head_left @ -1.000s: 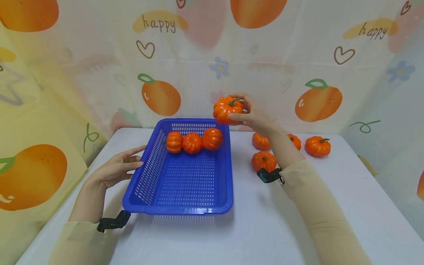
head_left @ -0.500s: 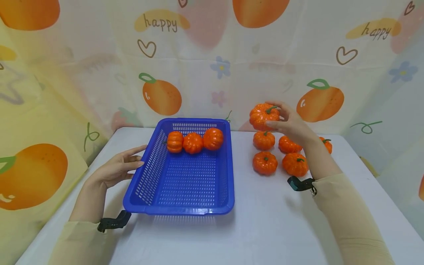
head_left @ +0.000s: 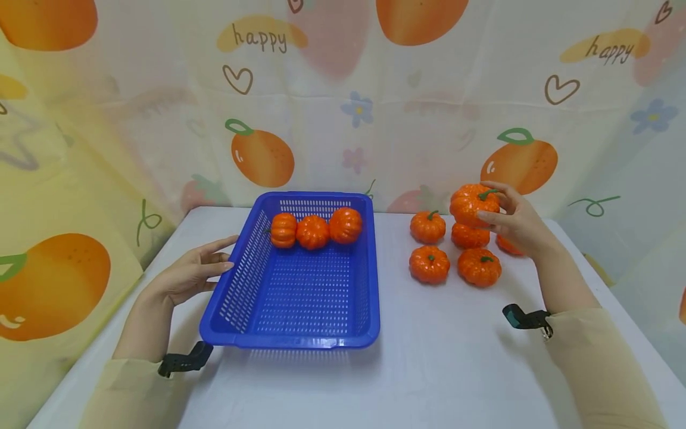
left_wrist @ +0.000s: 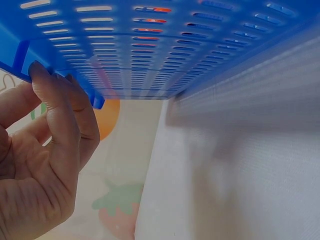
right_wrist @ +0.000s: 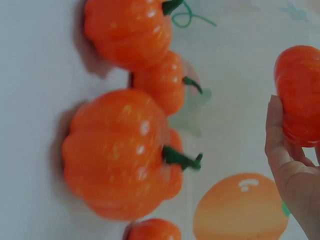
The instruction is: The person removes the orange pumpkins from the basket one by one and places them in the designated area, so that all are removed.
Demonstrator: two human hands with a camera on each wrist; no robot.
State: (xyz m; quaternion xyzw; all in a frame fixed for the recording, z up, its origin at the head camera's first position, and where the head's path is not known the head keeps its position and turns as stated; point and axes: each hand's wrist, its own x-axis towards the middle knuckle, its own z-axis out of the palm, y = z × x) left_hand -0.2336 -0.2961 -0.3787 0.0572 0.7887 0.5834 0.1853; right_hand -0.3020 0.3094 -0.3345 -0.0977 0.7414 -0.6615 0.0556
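Note:
A blue plastic basket [head_left: 311, 341] with slotted walls stands on the table, three small orange pumpkins [head_left: 313, 232] lying in a row at its far end. My left hand [head_left: 187, 271] holds the basket's left rim; in the left wrist view its bent fingertips [left_wrist: 39, 72] overlap that rim. With thumb and fingers, my right hand [head_left: 514, 220] grips a small orange pumpkin [head_left: 474, 204] with a green stem, raised over the group on the right. The right wrist view shows this held pumpkin [right_wrist: 301, 95] at its right edge, thumb and fingers around it.
Several other pumpkins [head_left: 429, 264] sit close together on the white-covered table [head_left: 429, 369], right of the basket. One at the back right [head_left: 510, 245] is partly hidden by the right hand. A printed fabric backdrop [head_left: 321, 77] rises behind the table.
My right hand has carried the pumpkin from above the basket's far right corner rightward and down, over the pumpkin group. My left hand and the basket have stayed put.

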